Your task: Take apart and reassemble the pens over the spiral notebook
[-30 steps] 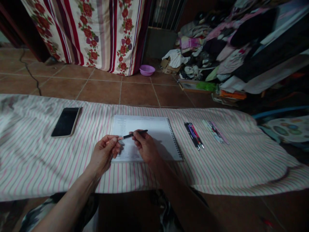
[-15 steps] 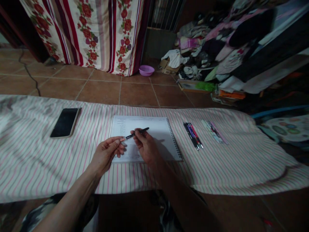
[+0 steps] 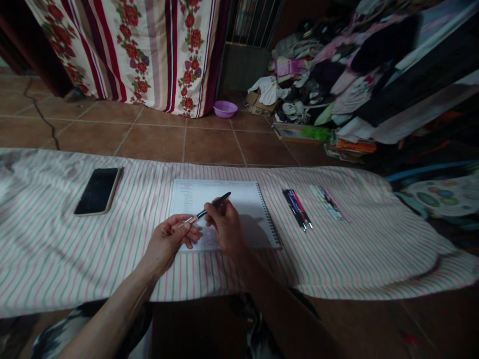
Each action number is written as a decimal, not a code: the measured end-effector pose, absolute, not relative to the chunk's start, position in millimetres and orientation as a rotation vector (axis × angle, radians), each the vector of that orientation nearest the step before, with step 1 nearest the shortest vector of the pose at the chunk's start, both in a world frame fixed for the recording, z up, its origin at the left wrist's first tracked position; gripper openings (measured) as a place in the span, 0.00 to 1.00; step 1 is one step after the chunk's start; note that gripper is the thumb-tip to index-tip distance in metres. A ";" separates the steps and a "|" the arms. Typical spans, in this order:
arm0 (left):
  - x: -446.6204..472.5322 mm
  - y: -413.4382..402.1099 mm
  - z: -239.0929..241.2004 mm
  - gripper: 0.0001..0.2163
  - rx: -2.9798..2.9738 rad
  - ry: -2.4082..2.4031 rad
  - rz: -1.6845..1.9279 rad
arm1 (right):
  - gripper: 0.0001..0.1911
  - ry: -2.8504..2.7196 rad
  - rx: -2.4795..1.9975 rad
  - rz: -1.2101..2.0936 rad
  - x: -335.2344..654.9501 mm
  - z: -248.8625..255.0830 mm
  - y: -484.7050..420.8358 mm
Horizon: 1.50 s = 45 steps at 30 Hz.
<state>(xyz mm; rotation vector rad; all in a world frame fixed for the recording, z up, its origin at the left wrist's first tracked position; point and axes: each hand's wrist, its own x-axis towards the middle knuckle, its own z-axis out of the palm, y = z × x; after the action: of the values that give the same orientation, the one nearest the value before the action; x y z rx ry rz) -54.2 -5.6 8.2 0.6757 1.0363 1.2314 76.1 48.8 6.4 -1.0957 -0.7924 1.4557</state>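
A black pen (image 3: 220, 200) is held at a slant above an open spiral notebook (image 3: 254, 219). My right hand (image 3: 226, 224) is closed round its dark barrel, with the upper end sticking out past the fingers. My left hand (image 3: 170, 239) pinches the pale, see-through lower end between thumb and forefinger, its other fingers loosely curled. Whether that pale end is a separate cap, I cannot tell. Faint print or writing runs along the page's left side, and the wire binding is on the right. Both hands partly cover the page.
A phone (image 3: 98, 192) with a dark screen lies left on the striped cloth (image 3: 123, 259). To the right are several pens (image 3: 297, 209) and a second, paler group of pens (image 3: 331, 203). Beyond, on the tiled floor (image 3: 153, 134), stand a purple basin (image 3: 225, 108) and piled clothes (image 3: 292, 67).
The pen has tilted more steeply, its black end rising. My right hand has shifted slightly right, and more of the pale end shows at my left fingers. The view has moved slightly.
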 end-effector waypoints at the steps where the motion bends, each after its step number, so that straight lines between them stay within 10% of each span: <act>1: -53.4 -5.4 7.5 0.13 0.688 1.035 1.232 | 0.16 -0.796 -1.086 1.467 75.6 6.3 48.8; 45: -41.6 -0.9 6.4 0.10 0.516 1.082 1.337 | 0.14 -0.867 -0.909 1.615 70.4 12.1 36.2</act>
<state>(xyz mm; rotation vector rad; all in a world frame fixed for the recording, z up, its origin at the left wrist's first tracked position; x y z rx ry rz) -41.6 -0.9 6.4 0.5162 1.0821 1.3374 70.4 36.2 12.1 -0.9090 -0.8669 1.6147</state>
